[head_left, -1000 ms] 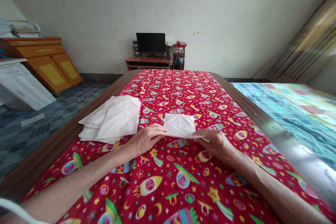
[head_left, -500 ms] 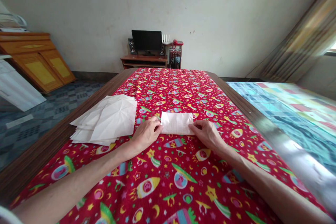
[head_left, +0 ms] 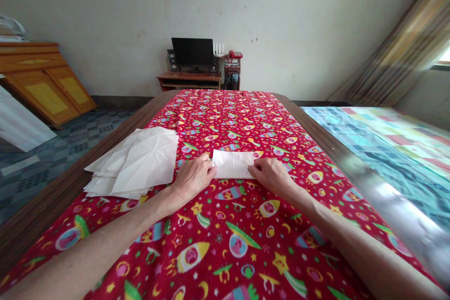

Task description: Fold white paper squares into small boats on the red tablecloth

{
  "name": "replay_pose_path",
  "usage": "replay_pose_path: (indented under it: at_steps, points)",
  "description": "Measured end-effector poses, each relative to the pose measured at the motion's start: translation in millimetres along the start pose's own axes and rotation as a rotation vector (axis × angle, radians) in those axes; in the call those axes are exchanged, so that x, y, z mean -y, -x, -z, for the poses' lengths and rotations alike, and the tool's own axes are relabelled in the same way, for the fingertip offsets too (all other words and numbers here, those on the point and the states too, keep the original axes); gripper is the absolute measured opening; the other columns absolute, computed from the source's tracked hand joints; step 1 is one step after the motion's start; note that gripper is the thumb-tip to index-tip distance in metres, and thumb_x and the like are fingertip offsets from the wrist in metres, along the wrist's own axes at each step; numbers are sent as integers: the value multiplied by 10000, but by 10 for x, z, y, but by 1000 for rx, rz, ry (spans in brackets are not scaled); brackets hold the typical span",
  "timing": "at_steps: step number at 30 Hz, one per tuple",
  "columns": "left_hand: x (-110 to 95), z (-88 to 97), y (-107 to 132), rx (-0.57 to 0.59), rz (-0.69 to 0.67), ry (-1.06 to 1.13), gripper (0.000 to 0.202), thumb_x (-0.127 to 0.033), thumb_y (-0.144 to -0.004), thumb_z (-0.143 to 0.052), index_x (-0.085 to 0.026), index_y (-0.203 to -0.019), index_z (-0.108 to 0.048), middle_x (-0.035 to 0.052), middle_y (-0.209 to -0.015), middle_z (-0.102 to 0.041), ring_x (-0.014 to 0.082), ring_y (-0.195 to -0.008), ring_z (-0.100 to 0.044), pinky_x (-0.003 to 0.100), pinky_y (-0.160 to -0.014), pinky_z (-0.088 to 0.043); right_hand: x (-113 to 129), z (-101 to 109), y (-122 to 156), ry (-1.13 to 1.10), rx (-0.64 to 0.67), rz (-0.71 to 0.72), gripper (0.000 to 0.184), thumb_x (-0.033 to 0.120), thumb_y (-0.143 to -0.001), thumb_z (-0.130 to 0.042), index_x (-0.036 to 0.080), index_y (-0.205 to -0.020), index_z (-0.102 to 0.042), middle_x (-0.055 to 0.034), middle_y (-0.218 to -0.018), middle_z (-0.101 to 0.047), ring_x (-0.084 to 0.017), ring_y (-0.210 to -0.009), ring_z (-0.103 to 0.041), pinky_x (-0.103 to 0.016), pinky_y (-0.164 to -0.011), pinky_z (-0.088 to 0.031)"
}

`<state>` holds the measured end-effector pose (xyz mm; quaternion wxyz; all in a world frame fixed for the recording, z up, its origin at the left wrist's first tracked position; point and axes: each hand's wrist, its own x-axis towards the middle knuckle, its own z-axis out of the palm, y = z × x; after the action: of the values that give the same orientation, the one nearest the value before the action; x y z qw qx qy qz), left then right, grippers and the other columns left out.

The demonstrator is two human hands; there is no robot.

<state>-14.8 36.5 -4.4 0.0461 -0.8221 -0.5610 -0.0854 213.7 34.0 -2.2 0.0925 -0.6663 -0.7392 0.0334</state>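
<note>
A folded white paper (head_left: 232, 164) lies flat on the red patterned cloth (head_left: 239, 225) in front of me. My left hand (head_left: 194, 176) presses its fingertips on the paper's left edge. My right hand (head_left: 272, 174) presses on the paper's right edge. Both hands have their fingers curled down onto the sheet. A stack of creased white sheets (head_left: 135, 161) lies on the cloth to the left of my left hand.
The cloth covers a long wooden table (head_left: 116, 136). A bed with a patchwork cover (head_left: 386, 145) runs along the right. A desk with a monitor (head_left: 192, 50) stands at the far wall; a yellow cabinet (head_left: 45, 84) stands left. Curtains (head_left: 397, 56) hang at right.
The paper was standing half open a second ago; it now lies folded flat into a narrow strip. Both hands have come down onto its edges. The view has shifted slightly.
</note>
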Motion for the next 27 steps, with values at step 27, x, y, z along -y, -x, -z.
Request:
replay_pose_path:
  at_steps: [27]
  points:
    - [-131,-112,60,-33,-473,209,398,-281,-982,-337,-186,-1344,-470,89,-1453,-415,209,-1374,-325,411,-1144,-283,33,25,-9,75,0,12,327,322,-872,-430,174,-779,-707,-91,-740,-695,-192,-690,-636,-258,-556,-309]
